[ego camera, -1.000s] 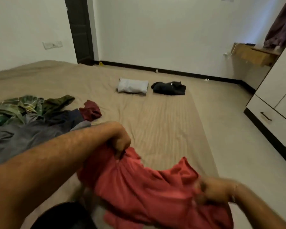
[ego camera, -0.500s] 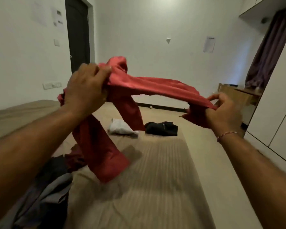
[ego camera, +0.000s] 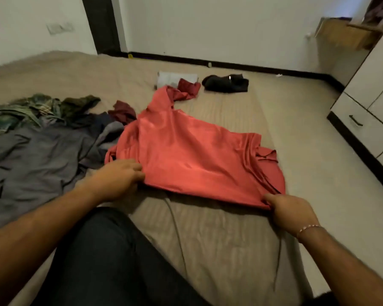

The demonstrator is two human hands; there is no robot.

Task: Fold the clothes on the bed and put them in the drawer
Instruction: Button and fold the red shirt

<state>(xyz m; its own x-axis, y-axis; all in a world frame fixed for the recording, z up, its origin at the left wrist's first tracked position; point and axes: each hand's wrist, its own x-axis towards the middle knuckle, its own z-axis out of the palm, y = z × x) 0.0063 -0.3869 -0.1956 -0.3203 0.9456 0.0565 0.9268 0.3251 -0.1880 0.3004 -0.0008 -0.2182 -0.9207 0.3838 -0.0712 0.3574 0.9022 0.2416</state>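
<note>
A red garment (ego camera: pixel 192 151) lies spread on the beige bed (ego camera: pixel 219 235), one end reaching toward the far side. My left hand (ego camera: pixel 119 177) grips its near left edge, and my right hand (ego camera: pixel 287 208) pinches its near right corner. A heap of unfolded clothes, grey (ego camera: pixel 38 155), green patterned (ego camera: pixel 20 111) and dark maroon (ego camera: pixel 122 110), sits to the left. Farther back on the bed lie a folded white garment (ego camera: pixel 170 77), partly hidden by the red one's end, and a folded black garment (ego camera: pixel 227 82). A white drawer (ego camera: pixel 360 129) with a dark handle stands at the right.
White cupboard doors (ego camera: pixel 376 80) rise above the drawer. A strip of pale floor (ego camera: pixel 332 173) runs between bed and cupboard. My dark-trousered knee (ego camera: pixel 111 261) rests on the bed's near edge. A dark door (ego camera: pixel 102 25) and a wooden shelf (ego camera: pixel 345 34) are at the back.
The red garment, held stretched in the air half a second ago, now lies flat on the bed. Both hands came down with it and keep hold of its near edge.
</note>
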